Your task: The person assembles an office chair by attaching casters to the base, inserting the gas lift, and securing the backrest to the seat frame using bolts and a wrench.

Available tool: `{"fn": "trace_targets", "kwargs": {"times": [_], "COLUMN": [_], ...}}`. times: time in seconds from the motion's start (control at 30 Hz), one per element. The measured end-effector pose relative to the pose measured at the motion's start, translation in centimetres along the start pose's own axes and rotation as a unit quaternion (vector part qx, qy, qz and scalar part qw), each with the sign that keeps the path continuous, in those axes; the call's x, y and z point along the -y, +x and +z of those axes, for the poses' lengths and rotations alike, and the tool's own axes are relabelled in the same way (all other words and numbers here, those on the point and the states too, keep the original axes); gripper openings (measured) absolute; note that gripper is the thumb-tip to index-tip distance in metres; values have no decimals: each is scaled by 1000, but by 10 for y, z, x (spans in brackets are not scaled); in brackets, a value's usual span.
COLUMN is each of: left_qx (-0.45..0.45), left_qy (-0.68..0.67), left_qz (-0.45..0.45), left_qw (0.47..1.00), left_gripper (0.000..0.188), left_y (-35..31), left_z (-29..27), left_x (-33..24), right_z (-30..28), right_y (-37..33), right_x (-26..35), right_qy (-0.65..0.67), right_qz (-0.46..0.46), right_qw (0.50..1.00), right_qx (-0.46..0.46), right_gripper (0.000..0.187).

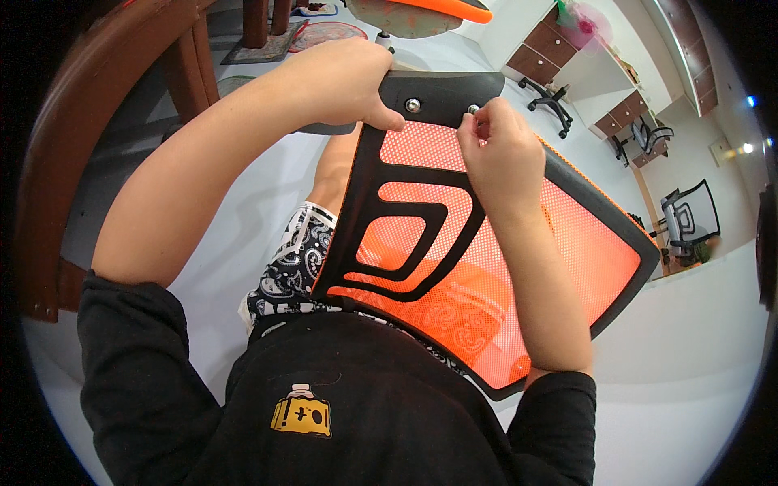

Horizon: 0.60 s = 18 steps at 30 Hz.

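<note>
Across my lap leans an orange mesh chair back [567, 243] in a black plastic frame. Its black mounting plate [442, 85] points away from me and carries two shiny round-headed bolts, the left bolt [413, 105] and the right bolt [473, 108]. My left hand [365, 85] grips the plate's left edge, thumb on the near face and fingers hidden behind. At the right bolt, my right hand [502, 142] is closed in a pinch. The bolt's head shows just beyond the fingertips, and whether they hold it or some small tool is hidden.
Beyond the plate is a chair seat [405, 18] with an orange rim. A brown wooden piece of furniture [105, 105] stands close on my left. Farther right are desks with brown drawers [547, 49], swivel chair bases [551, 101] and another mesh-backed chair [689, 219].
</note>
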State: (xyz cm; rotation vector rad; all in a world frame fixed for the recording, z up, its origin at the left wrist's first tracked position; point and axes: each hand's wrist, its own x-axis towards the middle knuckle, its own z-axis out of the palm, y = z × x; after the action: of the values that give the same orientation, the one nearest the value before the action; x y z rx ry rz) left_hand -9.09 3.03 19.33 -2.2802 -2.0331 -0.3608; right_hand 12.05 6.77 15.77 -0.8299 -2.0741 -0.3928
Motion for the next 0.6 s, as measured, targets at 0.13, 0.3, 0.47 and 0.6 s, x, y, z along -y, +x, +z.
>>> {"fn": "trace_targets", "kwargs": {"times": [0.13,0.3,0.47,0.6], "left_qx": [-3,-16,-65,-56], "left_qy": [6,-9,-9,-19], "left_qz": [3,21,53,53], "left_qw": [1000,1000,996,997], "left_gripper": [68,66,63,62], "left_y": [0,-4,-5,-6], "left_z": [-1,-2,-1,-2], "left_x": [1,6,8,7], "right_z": [3,-17,-32,-24], "right_y": [-7,-15,-10,4], "right_x": [3,4,1,-6], "right_qy": [52,30,-108,-57], "right_qz": [43,-39,-111,-188], "right_qw": [998,998,985,981], "right_qx": [2,50,83,5], "right_gripper": [15,22,39,36]}}
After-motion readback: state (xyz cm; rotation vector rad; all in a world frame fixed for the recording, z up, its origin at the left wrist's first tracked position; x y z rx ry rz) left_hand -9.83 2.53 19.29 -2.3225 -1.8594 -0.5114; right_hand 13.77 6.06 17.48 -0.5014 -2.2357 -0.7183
